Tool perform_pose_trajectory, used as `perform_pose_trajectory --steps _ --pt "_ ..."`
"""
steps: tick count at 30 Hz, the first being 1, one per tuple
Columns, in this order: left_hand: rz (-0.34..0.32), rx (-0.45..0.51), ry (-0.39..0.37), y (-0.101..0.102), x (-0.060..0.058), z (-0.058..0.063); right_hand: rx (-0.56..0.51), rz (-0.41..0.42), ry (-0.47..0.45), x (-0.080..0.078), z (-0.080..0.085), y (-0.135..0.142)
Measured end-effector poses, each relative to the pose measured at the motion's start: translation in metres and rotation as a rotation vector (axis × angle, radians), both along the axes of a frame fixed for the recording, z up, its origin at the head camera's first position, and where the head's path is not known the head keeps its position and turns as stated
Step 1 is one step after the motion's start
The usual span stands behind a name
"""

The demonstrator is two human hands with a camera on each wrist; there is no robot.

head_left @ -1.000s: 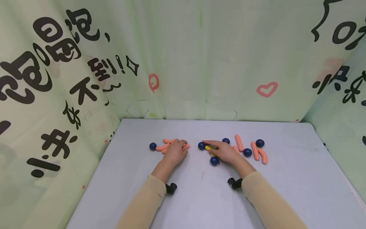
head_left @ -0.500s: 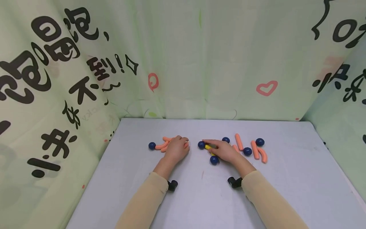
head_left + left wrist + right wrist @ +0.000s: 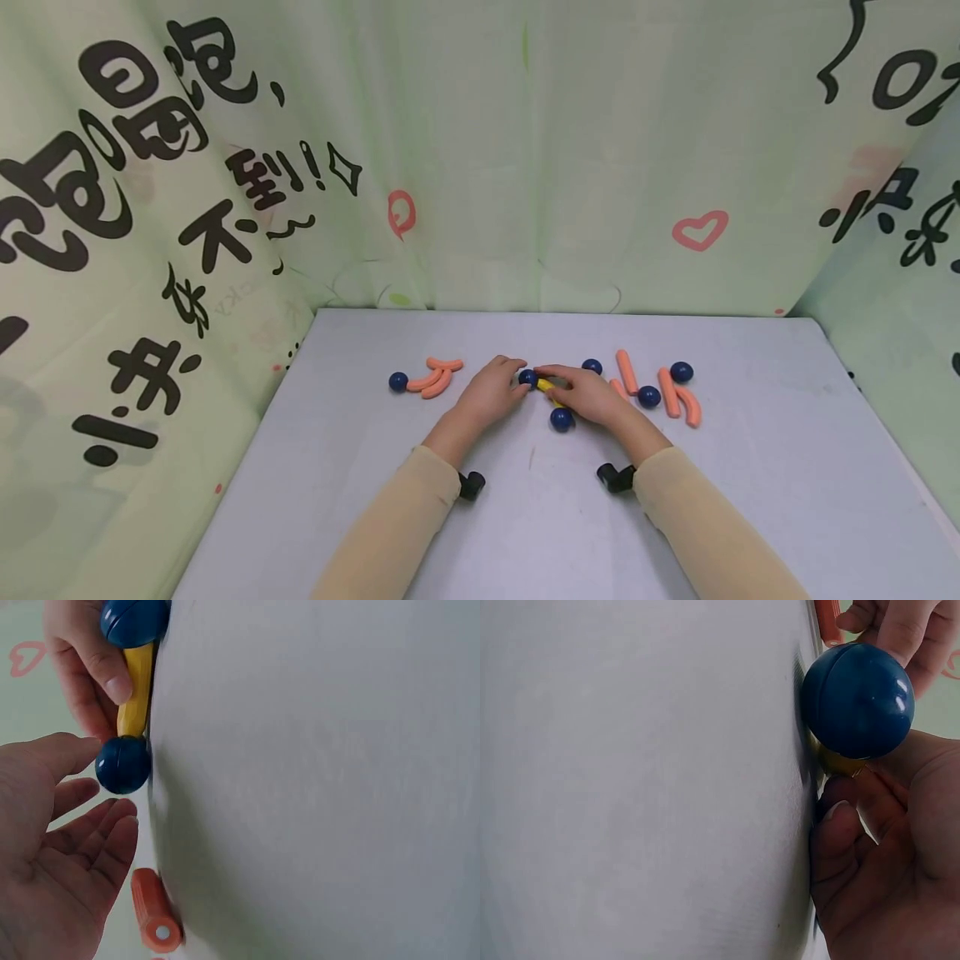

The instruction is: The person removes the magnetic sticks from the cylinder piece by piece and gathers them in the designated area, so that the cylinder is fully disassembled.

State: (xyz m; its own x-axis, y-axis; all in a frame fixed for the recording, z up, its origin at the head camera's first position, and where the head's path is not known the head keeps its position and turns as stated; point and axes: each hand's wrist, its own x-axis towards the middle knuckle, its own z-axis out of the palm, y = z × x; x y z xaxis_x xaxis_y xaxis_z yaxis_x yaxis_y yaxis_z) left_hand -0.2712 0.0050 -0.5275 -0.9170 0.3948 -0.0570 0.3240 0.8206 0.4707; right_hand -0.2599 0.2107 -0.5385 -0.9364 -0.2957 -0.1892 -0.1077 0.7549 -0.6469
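Note:
A yellow rod lies on the table with a blue ball at its far end and another blue ball at its near end. My right hand pinches the rod, its thumb along one side and fingers behind. My left hand is spread around the far ball, thumb and fingertips right at it, with a gap between fingers and ball in the left wrist view. Below those fingers lies an orange rod with a pale dot on its end.
Left on the white table are curved orange rods and a blue ball. Right of my right hand lie straight orange rods, a curved orange rod and blue balls. A printed curtain stands behind.
My left hand has moved right, from the orange rods on the left to the far blue ball, uncovering those rods. My right hand stays on the yellow rod.

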Motion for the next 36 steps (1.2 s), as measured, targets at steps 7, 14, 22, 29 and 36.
perform_pose_trajectory --steps 7,14,22,29,36 --pt "-0.016 0.007 0.020 0.006 -0.001 -0.009 -0.011 -0.004 0.001 -0.001 -0.002 0.001" --pt "-0.019 0.039 0.028 0.007 -0.001 -0.012 0.001 -0.001 0.007 0.000 -0.001 0.001" --pt "0.008 0.064 0.019 0.008 -0.002 -0.013 0.001 -0.008 0.015 0.000 0.000 0.000" --pt "0.021 0.069 0.036 0.006 -0.004 -0.017 0.013 -0.008 0.014 -0.002 -0.002 0.000" --pt "0.017 0.072 0.060 0.007 -0.005 -0.020 0.028 -0.007 0.025 -0.003 -0.002 0.000"
